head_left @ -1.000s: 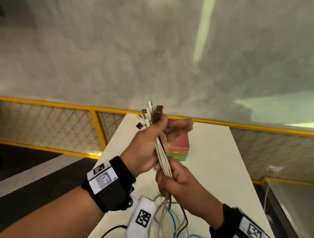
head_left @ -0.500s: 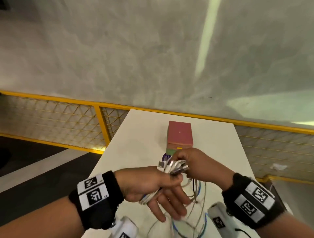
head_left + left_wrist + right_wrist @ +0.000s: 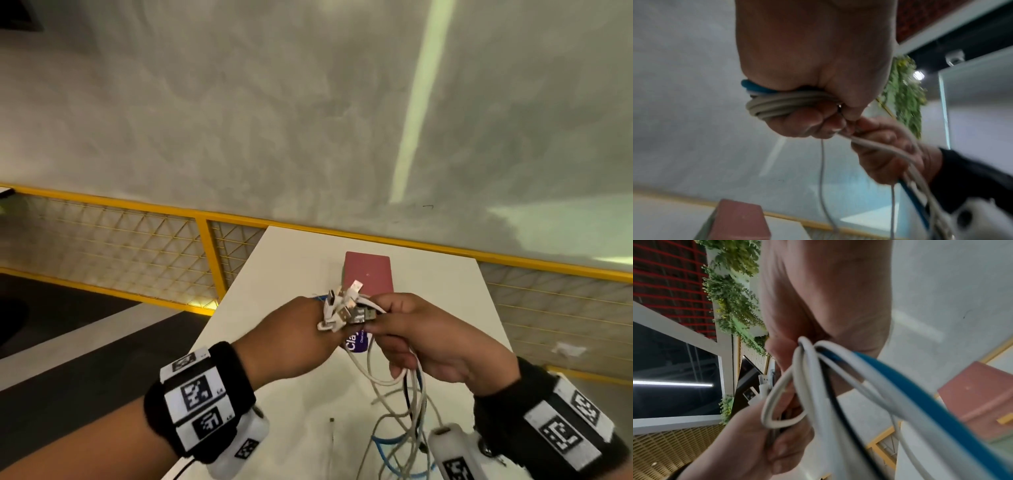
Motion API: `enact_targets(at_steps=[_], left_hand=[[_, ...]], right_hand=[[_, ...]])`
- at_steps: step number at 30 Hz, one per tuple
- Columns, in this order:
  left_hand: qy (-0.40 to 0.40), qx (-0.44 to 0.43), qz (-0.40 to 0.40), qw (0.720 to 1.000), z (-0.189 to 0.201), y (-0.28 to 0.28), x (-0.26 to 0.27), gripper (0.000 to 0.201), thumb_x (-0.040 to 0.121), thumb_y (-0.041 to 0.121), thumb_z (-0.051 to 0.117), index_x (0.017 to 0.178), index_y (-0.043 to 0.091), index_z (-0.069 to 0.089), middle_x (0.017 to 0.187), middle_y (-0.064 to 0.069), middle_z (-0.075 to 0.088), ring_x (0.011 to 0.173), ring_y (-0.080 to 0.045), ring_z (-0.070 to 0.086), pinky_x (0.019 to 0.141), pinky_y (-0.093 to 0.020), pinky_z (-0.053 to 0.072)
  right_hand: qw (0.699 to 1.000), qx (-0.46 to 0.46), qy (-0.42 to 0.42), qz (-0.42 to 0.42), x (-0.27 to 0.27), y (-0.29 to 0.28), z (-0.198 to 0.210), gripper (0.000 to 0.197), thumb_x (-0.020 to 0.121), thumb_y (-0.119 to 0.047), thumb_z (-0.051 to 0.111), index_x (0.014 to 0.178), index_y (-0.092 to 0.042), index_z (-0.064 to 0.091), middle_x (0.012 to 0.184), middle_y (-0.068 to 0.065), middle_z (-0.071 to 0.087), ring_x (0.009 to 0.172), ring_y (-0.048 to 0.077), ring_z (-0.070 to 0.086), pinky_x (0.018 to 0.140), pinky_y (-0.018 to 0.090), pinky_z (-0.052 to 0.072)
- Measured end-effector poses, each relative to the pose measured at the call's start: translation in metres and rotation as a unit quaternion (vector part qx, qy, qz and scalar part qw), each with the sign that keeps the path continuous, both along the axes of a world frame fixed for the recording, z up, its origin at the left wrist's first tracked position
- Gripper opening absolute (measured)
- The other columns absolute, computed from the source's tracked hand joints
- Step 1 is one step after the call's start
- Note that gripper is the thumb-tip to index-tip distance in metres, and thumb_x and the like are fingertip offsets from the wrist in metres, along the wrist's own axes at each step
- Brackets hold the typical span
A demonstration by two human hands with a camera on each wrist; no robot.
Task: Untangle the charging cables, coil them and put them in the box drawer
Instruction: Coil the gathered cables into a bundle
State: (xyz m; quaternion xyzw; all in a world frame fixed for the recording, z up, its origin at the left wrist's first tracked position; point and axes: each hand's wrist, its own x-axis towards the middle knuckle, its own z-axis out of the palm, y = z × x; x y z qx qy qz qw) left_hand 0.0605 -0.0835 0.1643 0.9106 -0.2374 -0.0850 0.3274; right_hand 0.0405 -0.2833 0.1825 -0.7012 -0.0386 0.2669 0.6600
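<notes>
Both hands (image 3: pixel 363 329) around cables (image 3: pixel 407 383)

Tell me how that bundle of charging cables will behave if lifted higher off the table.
The cables probably stay floppy: loose loops sag below the right hand. The connector ends splay apart beside the left hand, so they may snag. Likely light.
</notes>
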Motion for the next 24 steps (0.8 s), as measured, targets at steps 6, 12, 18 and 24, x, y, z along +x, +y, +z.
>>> enact_targets(at_steps=[6, 12, 18, 24], left_hand=[[0.147, -0.157, 0.102, 0.971, 0.0, -0.003, 0.013, 0.047, 0.094, 0.049, 0.057, 0.06, 0.018, 0.048, 0.047, 0.006, 0.045, 0.04, -0.01, 0.036, 0.043, -0.021, 0.03], [0.222, -0.284, 0.103, 0.927, -0.024, -0.019, 0.002, 0.042, 0.099, 0.049, 0.046, 0.084, 0.014, 0.064, 0.072, -0.003, 0.06, 0.062, -0.015, 0.048, 0.054, -0.027, 0.036], [0.387, -0.525, 0.108, 0.75, -0.013, -0.037, 0.004, 0.059, 0.086, 0.053, 0.05, 0.124, 0.01, 0.067, 0.123, -0.008, 0.071, 0.116, -0.023, 0.066, 0.104, -0.039, 0.045], [0.381, -0.589, 0.127, 0.701, 0.006, -0.04, 0.01, 0.052, 0.075, 0.029, 0.068, 0.12, 0.001, 0.067, 0.121, -0.012, 0.072, 0.114, -0.021, 0.068, 0.096, -0.034, 0.05]], right_hand=[[0.995, -0.064, -0.002, 0.073, -0.004, -0.004, 0.003, 0.026, 0.093, -0.021, 0.056, 0.112, -0.003, 0.054, 0.053, 0.004, 0.041, 0.04, 0.015, 0.036, 0.044, 0.025, 0.035], [0.984, -0.153, -0.083, 0.043, -0.011, 0.016, -0.004, 0.019, 0.097, -0.03, 0.05, 0.104, -0.014, 0.057, 0.053, -0.004, 0.036, 0.044, 0.011, 0.028, 0.043, 0.025, 0.027], [0.908, -0.282, -0.309, 0.009, -0.02, 0.037, -0.005, 0.024, 0.095, -0.023, 0.044, 0.117, -0.032, 0.048, 0.099, -0.007, 0.062, 0.085, 0.007, 0.06, 0.078, 0.031, 0.052], [0.797, -0.439, -0.414, -0.02, -0.038, 0.049, -0.028, 0.046, 0.096, -0.024, 0.04, 0.14, -0.022, 0.028, 0.081, 0.007, 0.057, 0.07, 0.027, 0.055, 0.047, 0.029, 0.027]])
